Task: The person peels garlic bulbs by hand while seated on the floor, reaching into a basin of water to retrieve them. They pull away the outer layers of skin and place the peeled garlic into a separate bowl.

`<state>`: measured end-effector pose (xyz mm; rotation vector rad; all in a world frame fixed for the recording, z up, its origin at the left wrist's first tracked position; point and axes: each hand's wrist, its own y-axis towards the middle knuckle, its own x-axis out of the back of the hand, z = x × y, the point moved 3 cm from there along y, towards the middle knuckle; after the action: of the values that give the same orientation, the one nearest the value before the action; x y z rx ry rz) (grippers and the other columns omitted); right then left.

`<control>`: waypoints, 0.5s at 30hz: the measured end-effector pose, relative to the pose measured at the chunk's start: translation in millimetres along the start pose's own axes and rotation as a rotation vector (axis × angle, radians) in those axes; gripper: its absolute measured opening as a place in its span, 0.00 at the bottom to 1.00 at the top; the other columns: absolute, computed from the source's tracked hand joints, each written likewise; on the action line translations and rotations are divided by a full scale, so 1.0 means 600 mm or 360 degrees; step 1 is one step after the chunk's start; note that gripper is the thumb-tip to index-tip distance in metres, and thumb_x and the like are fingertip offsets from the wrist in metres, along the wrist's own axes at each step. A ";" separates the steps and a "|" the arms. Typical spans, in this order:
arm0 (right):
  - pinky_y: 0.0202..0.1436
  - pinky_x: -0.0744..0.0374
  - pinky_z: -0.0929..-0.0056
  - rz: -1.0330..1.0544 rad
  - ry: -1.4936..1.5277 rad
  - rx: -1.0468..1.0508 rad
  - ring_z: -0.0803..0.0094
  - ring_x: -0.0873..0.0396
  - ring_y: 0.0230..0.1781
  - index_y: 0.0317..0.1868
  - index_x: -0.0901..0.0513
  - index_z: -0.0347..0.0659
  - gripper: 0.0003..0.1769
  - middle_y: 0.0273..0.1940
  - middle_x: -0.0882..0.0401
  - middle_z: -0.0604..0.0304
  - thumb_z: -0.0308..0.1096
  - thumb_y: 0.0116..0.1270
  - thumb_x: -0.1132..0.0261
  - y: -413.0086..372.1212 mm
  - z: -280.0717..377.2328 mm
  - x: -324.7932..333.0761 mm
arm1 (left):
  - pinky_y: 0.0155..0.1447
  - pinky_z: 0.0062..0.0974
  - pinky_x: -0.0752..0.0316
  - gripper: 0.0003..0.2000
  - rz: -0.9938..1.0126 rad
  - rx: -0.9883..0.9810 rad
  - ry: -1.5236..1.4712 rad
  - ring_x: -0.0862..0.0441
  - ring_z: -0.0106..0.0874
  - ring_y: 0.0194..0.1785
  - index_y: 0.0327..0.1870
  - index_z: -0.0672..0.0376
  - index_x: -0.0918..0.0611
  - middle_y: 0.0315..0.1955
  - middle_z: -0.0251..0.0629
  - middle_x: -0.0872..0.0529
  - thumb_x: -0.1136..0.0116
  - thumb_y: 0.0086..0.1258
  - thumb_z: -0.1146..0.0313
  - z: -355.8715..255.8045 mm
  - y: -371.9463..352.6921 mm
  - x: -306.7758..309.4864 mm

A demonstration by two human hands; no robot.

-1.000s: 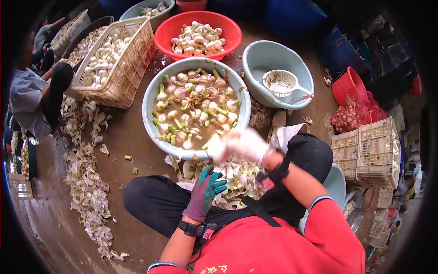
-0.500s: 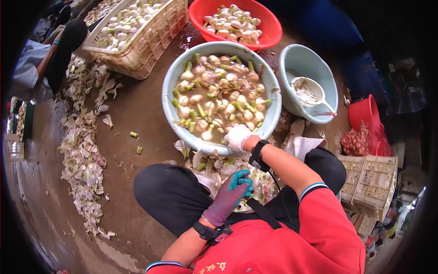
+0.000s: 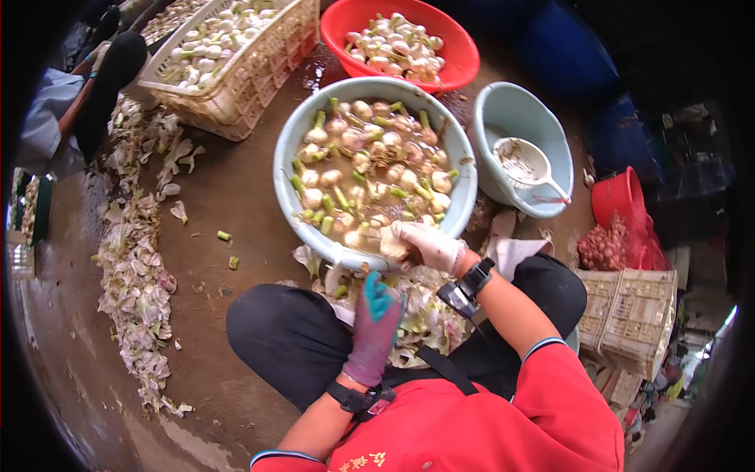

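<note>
My right hand (image 3: pixel 434 247), in a white glove, is closed around a garlic bulb (image 3: pixel 393 244) at the near rim of a pale blue basin (image 3: pixel 285 212). Murky water fills this basin, with many garlic bulbs (image 3: pixel 395 173) and their cut green stems in it. Below the rim, over my lap, is my left hand (image 3: pixel 376 318) in a purple glove with teal fingers. Its fingers are curled in, and whatever they may hold is hidden. Garlic peelings (image 3: pixel 431 303) lie between my legs under both hands.
A red basin (image 3: pixel 464 67) and a plastic crate (image 3: pixel 236 106) hold peeled bulbs. To the right, a second blue basin (image 3: pixel 491 102) contains a white strainer (image 3: pixel 523 161). Peelings (image 3: pixel 134 275) trail along the left floor near another person's leg (image 3: pixel 118 75). Stacked crates (image 3: pixel 637 315) stand at right.
My right hand has drawn a garlic bulb up from the water to the near rim. My left hand has moved up and slightly left, toward the basin. The view has shifted slightly.
</note>
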<state>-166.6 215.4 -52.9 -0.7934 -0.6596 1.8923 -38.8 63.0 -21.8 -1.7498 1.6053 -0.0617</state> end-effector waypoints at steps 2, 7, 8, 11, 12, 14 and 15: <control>0.37 0.21 0.75 0.0284 0.0493 0.0051 0.78 0.22 0.38 0.55 0.23 0.49 0.20 0.41 0.20 0.70 0.54 0.74 0.45 -0.054 -0.011 -0.039 | 0.60 0.23 0.27 0.31 -0.0005 -0.0071 -0.0120 0.29 0.26 0.59 0.72 0.61 0.39 0.63 0.40 0.31 0.43 0.67 0.78 -0.021 0.000 -0.006; 0.39 0.19 0.78 0.0183 0.0105 0.0119 0.81 0.21 0.36 0.67 0.31 0.44 0.28 0.45 0.22 0.69 0.46 0.71 0.40 -0.153 -0.012 -0.104 | 0.57 0.23 0.25 0.22 0.0157 -0.0052 -0.0106 0.24 0.25 0.54 0.63 0.63 0.31 0.53 0.38 0.23 0.43 0.68 0.77 -0.026 -0.007 -0.006; 0.39 0.19 0.78 0.0044 -0.0126 0.0179 0.81 0.21 0.36 0.66 0.29 0.43 0.28 0.43 0.22 0.69 0.47 0.71 0.41 -0.161 -0.014 -0.104 | 0.56 0.22 0.24 0.20 0.0174 -0.0110 -0.0110 0.23 0.25 0.53 0.60 0.64 0.29 0.51 0.38 0.22 0.42 0.68 0.78 -0.022 -0.006 -0.005; 0.39 0.20 0.73 -0.0326 -0.0521 0.0287 0.73 0.18 0.37 0.60 0.22 0.40 0.24 0.39 0.18 0.61 0.45 0.69 0.40 -0.181 -0.022 -0.115 | 0.56 0.23 0.25 0.18 0.0130 -0.0171 -0.0148 0.22 0.25 0.53 0.57 0.63 0.28 0.50 0.38 0.21 0.41 0.67 0.79 -0.018 -0.004 -0.005; 0.39 0.20 0.69 -0.0608 -0.1028 0.0586 0.67 0.18 0.37 0.55 0.21 0.40 0.20 0.37 0.18 0.56 0.43 0.67 0.40 -0.182 -0.024 -0.111 | 0.55 0.22 0.25 0.18 0.0073 -0.0195 -0.0083 0.22 0.26 0.50 0.55 0.63 0.27 0.50 0.38 0.21 0.41 0.64 0.82 -0.020 -0.004 -0.009; 0.40 0.22 0.56 -0.1034 -0.1633 0.0999 0.53 0.19 0.36 0.40 0.19 0.41 0.11 0.34 0.20 0.46 0.38 0.62 0.39 -0.194 -0.023 -0.119 | 0.55 0.23 0.25 0.19 0.0031 -0.0332 0.0113 0.22 0.26 0.50 0.55 0.62 0.26 0.50 0.38 0.22 0.41 0.62 0.82 -0.013 -0.006 -0.011; 0.40 0.22 0.56 -0.1050 -0.1628 0.1004 0.53 0.19 0.36 0.40 0.19 0.41 0.11 0.34 0.20 0.46 0.38 0.62 0.39 -0.197 -0.026 -0.125 | 0.56 0.23 0.26 0.20 -0.0025 -0.0463 0.0296 0.22 0.27 0.49 0.54 0.61 0.26 0.49 0.37 0.22 0.41 0.61 0.83 -0.010 -0.006 -0.011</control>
<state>-63.2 197.3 41.1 0.7852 -0.7179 1.6112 -40.1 65.6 -12.3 -2.0279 1.8069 0.0027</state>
